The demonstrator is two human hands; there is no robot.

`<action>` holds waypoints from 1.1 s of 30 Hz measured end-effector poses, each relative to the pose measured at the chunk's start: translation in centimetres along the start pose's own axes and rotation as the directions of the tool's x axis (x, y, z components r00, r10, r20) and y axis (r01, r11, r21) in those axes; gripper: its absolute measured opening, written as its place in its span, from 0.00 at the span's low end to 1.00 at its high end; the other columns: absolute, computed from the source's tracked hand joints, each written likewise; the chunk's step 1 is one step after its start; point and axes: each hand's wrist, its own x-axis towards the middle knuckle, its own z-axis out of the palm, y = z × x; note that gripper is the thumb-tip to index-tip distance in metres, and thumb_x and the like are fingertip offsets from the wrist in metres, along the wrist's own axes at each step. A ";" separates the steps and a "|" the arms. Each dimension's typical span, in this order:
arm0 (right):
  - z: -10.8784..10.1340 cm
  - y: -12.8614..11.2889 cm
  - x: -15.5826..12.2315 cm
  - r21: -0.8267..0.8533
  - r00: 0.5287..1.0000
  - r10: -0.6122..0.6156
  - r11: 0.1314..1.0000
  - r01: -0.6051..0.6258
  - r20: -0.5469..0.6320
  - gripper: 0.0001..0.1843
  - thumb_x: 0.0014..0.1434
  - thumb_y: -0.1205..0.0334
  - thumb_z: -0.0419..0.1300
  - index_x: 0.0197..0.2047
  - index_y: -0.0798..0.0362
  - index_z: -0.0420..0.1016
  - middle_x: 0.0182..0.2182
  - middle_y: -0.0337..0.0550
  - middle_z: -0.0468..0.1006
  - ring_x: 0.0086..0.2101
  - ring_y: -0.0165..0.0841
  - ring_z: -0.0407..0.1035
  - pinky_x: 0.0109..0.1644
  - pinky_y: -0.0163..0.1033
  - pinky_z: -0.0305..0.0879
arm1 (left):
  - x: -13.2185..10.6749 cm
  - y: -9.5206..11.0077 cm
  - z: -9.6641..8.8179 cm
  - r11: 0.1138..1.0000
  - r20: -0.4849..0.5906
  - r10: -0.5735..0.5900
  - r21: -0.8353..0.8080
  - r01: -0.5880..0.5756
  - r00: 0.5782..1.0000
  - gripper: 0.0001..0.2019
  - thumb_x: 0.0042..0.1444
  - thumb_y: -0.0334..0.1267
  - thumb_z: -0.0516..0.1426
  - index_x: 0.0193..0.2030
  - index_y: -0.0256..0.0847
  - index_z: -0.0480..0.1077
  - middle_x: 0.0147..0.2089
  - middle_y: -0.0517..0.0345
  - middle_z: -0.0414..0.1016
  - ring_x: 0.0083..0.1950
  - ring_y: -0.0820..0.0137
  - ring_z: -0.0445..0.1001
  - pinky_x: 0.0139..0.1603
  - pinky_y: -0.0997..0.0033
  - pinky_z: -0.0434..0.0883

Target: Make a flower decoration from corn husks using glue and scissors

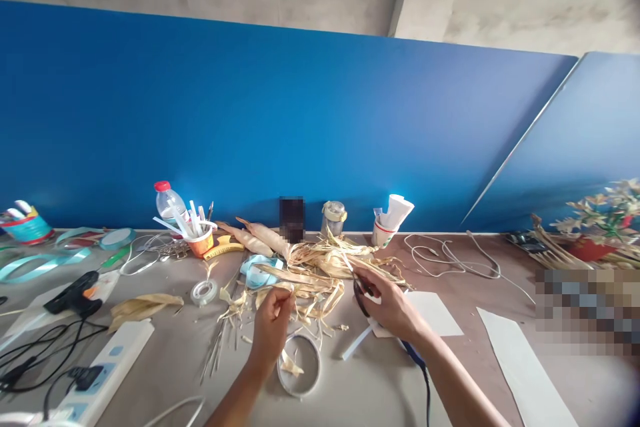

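My left hand (274, 320) is closed in a pinch over the near side of a pile of dried corn husks (320, 273). What its fingertips hold, if anything, is too small to make out. Black-handled scissors (361, 295) are in my right hand (393, 303), their blades pointing away over the husks. Below my left hand lies a roll of tape (299, 390) with a husk scrap (291, 364) inside its ring. A white sheet (435, 313) and a translucent glue stick (357, 343) lie by my right hand.
A white power strip (113, 373), a black glue gun (75, 297) and cables occupy the left. Along the blue partition (280, 113) stand a bottle (170, 203), an orange cup (201, 243), a jar (333, 219) and a paper cup (383, 233). Artificial flowers (600, 213) are at right.
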 end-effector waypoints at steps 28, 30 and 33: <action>-5.2 -2.1 5.1 0.165 0.456 -0.113 0.983 -0.075 0.883 0.18 0.46 0.62 0.62 0.42 0.55 0.78 0.24 0.39 0.76 0.26 0.29 0.69 0.33 0.33 0.65 | 0.5 0.6 -1.2 0.806 0.257 0.429 0.325 -0.495 0.866 0.09 0.57 0.32 0.51 0.38 0.42 0.72 0.35 0.53 0.74 0.38 0.66 0.72 0.39 0.65 0.69; -5.4 -2.2 5.3 0.166 0.462 -0.110 0.983 -0.082 0.880 0.18 0.46 0.62 0.62 0.42 0.55 0.78 0.23 0.38 0.76 0.25 0.29 0.69 0.30 0.33 0.64 | 0.5 0.6 -1.1 0.794 0.271 0.443 0.323 -0.514 0.854 0.08 0.57 0.32 0.51 0.38 0.42 0.72 0.35 0.53 0.74 0.38 0.66 0.72 0.39 0.65 0.69; -5.4 -2.5 5.4 0.149 0.471 -0.085 0.984 -0.101 0.878 0.17 0.46 0.63 0.61 0.42 0.54 0.78 0.22 0.37 0.76 0.22 0.28 0.68 0.28 0.32 0.63 | 0.5 0.6 -1.1 0.784 0.283 0.453 0.325 -0.529 0.845 0.08 0.57 0.31 0.51 0.38 0.42 0.72 0.35 0.53 0.74 0.38 0.66 0.72 0.39 0.65 0.69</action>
